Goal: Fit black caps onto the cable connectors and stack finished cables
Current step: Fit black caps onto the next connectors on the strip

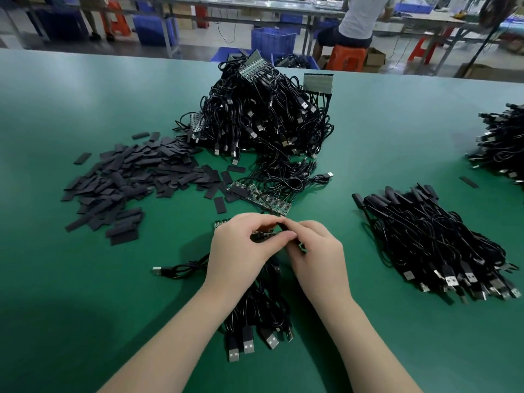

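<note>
A: Plugs [249,346] nearest of all, four or five USB ends fanned out on the green table [85,279] between the two forearms, their black leads running up under the hands.

B: And the hands themselves?

A: Close together, fingertips meeting. The left hand [241,245] curls its thumb and forefinger round a small green circuit strip [262,236]; the right hand [314,251] pinches something black at the same spot, where the fingers meet. Whether that black piece is a cap or the cable end, I cannot tell; the fingers cover it.

B: Anything loose near them?

A: One single cable [178,269] lies just left of the left wrist, silver plug pointing left. Just beyond the hands a longer circuit strip [259,198] with leads attached lies slantwise.

B: Where are the caps?

A: Black caps [127,180] are spread in a loose flat heap to the left, beyond the hands, a few strays reaching towards the strip.

B: The finished ones?

A: Finished cables [431,242] are stacked to the right, capped ends pointing away, plugs towards the near edge. One stray cap [469,182] lies beyond them, and another cable heap [502,143] shows at the right edge.

B: Farther back?

A: A big tangled pile of cables [263,114] with circuit strips sticking out, mid-table. Past the table edge, blue crates [273,39], an orange stool [347,58] and a seated person [360,21] at another bench.
</note>
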`<move>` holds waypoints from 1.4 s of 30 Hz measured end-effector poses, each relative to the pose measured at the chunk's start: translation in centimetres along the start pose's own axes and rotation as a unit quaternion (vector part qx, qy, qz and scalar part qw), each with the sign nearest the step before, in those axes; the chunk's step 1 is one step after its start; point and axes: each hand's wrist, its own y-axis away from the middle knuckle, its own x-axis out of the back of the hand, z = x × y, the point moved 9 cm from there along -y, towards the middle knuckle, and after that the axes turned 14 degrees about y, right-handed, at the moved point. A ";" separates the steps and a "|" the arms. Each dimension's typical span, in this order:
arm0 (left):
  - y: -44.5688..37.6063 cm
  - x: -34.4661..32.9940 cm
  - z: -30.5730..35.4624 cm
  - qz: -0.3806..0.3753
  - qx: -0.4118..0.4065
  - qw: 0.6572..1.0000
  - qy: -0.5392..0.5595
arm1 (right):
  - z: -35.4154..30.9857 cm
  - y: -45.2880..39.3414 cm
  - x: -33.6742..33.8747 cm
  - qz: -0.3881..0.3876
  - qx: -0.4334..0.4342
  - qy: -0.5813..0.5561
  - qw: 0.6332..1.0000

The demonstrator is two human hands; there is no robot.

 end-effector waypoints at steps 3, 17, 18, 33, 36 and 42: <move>0.4 0.2 -0.1 0.015 0.000 1.000 0.003 | -0.3 0.2 0.2 0.016 0.013 0.020 1.000; 0.4 -0.2 0.6 -0.033 -0.059 0.998 -0.004 | 0.6 -0.2 0.0 -0.054 -0.036 -0.125 0.990; 0.4 -0.2 0.7 -0.036 -0.064 0.997 -0.004 | 0.5 -0.3 0.1 -0.051 -0.031 -0.123 0.991; -0.4 -0.8 -1.8 -0.119 -0.010 0.951 -0.284 | 2.8 -0.2 0.6 0.000 -0.135 -0.152 0.979; -0.4 -1.1 -3.3 -0.141 0.030 0.933 -0.330 | 4.3 0.2 0.2 -0.009 -0.215 -0.192 0.958; -0.7 -1.2 -3.1 -0.124 0.006 0.932 -0.340 | 4.6 0.6 -0.6 -0.032 -0.252 -0.222 0.942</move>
